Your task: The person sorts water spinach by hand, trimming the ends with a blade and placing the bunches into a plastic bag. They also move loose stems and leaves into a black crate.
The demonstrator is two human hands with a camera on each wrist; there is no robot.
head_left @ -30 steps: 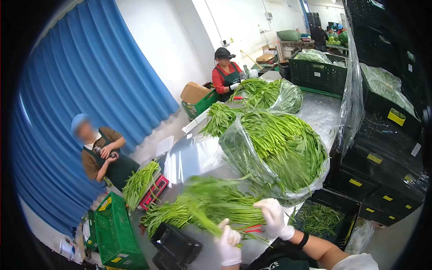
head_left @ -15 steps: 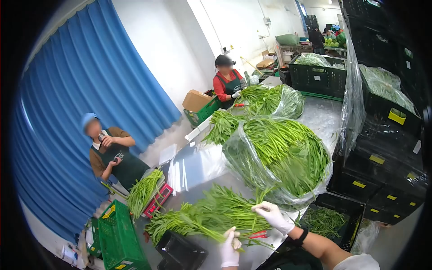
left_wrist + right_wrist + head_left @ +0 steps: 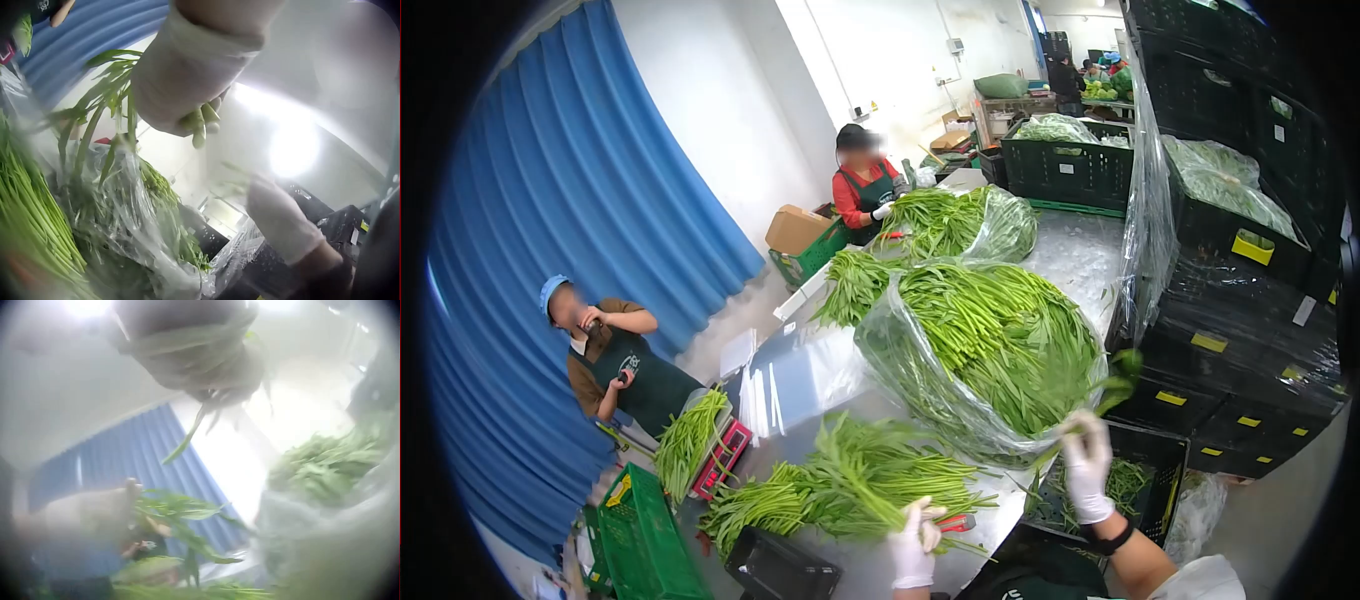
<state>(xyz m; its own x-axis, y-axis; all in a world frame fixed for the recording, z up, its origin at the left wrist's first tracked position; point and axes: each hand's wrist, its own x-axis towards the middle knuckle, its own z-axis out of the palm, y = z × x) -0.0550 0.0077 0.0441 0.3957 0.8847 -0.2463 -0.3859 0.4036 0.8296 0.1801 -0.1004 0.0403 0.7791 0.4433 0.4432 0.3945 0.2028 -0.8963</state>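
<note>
My gloved left hand [image 3: 914, 545] grips a few stalks of water spinach [image 3: 855, 487] over the near table edge. Their cut ends [image 3: 203, 123] poke out of the fist in the left wrist view, with leaves trailing from the other side. Beyond lies a loose pile of water spinach [image 3: 750, 508]. My gloved right hand [image 3: 1087, 470], over the black crate's near corner, pinches a leafy stalk [image 3: 184, 440]; its blurred leaves show above the hand in the head view. A red-handled tool [image 3: 956, 523] lies just beside my left hand.
A big plastic bag of water spinach [image 3: 1000, 340] stands mid-table. A black crate [image 3: 1175, 470] with loose greens sits at right, before stacked black crates [image 3: 1200, 385]. At left are a red scale [image 3: 722, 460], a black tray [image 3: 780, 568] and a green crate [image 3: 640, 540]. Two people stand across the table.
My right hand has moved right, away from the stalks in my left hand, towards the black crate, carrying a leafy stalk. My left hand stays near the table edge with its bunch. The view has turned slightly.
</note>
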